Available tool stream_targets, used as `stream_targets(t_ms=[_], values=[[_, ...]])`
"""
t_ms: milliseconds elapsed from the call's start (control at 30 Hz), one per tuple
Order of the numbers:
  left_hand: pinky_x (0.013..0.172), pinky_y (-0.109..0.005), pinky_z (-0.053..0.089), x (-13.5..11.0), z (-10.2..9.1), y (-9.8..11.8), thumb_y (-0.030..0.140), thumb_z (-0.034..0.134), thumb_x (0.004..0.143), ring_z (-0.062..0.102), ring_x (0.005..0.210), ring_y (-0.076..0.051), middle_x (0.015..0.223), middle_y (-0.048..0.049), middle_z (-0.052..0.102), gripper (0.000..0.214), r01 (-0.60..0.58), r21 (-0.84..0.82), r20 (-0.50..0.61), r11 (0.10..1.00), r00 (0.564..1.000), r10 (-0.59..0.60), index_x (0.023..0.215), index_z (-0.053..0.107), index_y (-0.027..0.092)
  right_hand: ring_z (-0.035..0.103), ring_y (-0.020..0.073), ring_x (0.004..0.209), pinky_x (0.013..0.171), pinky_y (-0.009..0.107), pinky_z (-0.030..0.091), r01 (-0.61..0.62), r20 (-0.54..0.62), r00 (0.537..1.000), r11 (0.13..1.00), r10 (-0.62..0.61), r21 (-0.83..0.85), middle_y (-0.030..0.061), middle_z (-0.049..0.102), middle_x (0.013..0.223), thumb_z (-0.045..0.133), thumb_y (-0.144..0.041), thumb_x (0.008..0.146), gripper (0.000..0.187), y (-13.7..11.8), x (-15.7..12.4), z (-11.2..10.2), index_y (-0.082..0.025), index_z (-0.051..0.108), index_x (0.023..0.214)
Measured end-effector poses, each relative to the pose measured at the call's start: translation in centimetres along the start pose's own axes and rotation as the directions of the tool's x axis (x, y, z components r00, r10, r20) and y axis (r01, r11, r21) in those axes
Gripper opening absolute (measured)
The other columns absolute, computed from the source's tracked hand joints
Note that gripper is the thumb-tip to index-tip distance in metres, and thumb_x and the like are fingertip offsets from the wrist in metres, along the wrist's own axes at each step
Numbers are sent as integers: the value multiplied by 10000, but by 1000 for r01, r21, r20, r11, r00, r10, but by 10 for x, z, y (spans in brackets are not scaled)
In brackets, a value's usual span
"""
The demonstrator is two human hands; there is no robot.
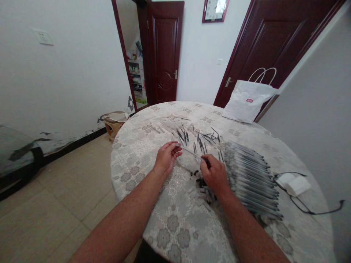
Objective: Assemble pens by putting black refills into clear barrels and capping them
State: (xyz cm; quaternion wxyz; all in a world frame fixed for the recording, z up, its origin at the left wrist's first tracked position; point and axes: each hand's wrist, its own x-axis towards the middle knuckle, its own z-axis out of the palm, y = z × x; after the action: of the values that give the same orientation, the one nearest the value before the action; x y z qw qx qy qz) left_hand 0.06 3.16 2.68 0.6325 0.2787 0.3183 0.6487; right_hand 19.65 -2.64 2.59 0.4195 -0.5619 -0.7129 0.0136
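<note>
My left hand point(167, 157) and my right hand point(215, 173) hold the two ends of one thin clear pen barrel point(189, 151) just above the round table point(142, 153). Both hands are closed in a pinch on it. Loose black refills and clear barrels point(197, 138) lie scattered beyond my hands. A long row of assembled pens point(252, 175) lies to the right of my right hand. Small black caps point(201, 182) sit in a heap under my right hand.
A white paper bag point(248, 100) leans at the table's far right. A white charger with a black cable point(294, 186) lies at the right edge. A small stool point(115, 122) stands on the tiled floor by the left wall. Dark doors are behind.
</note>
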Motion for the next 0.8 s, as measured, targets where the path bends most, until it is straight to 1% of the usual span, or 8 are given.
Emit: stream_targets(t_ms=[100,200,333,467,567,633,733,800], values=[[675,-278,545,1,0,-1,281,758,723,639,697,-127,812,-47,673,311,-29,14,-33,999,999,30,986,692,129,653,203,725,735,295,480,-7,-17,1000,1000,7,3,55,721,834,475,-275,912,222,1,0,0,-202,679,961],[677,-278,546,2,-1,-2,288,760,728,605,658,-110,766,-23,644,343,-56,31,-50,998,997,57,1027,701,130,651,203,726,737,297,481,-6,-12,1000,1000,6,3,55,720,840,479,-279,919,220,1,0,0,-201,678,970],[691,-285,552,2,-1,-4,289,771,735,605,680,-117,765,-20,636,364,-70,54,-26,996,997,72,1057,706,134,648,200,717,719,293,476,13,7,1000,1000,-13,-4,46,702,803,483,-278,920,210,1,-1,1,-206,676,957],[696,-283,557,1,1,-6,288,768,755,605,683,-119,754,-24,637,355,-66,78,-2,995,998,66,1068,711,131,654,199,732,722,286,479,29,13,1000,1000,-29,-8,51,705,811,480,-271,926,210,-2,-1,1,-204,677,958],[698,-281,563,0,2,-6,279,775,756,625,704,-125,805,-46,668,326,-52,79,16,996,999,51,1039,712,131,666,202,752,738,290,491,46,35,998,999,-46,4,59,715,844,486,-272,941,207,-4,-2,2,-195,673,985],[706,-284,566,1,1,-6,272,765,770,653,749,-138,894,-77,702,307,-43,63,21,997,999,42,1037,703,133,683,205,796,759,293,504,72,67,995,997,-74,29,68,728,892,491,-272,952,211,-4,-3,5,-190,670,1029],[733,-291,567,2,0,-4,272,743,803,697,847,-175,1011,-121,728,291,-30,32,12,999,999,30,1051,681,133,698,220,894,819,311,519,141,112,983,989,-144,33,93,739,997,487,-270,970,243,-1,-5,11,-180,662,1111],[755,-298,568,3,-1,-3,272,743,811,712,887,-194,1025,-127,732,285,-17,15,2,1000,1000,17,1049,673,131,697,229,930,854,326,519,183,122,976,983,-183,8,110,738,1042,472,-266,980,263,-1,-6,15,-170,660,1137]])
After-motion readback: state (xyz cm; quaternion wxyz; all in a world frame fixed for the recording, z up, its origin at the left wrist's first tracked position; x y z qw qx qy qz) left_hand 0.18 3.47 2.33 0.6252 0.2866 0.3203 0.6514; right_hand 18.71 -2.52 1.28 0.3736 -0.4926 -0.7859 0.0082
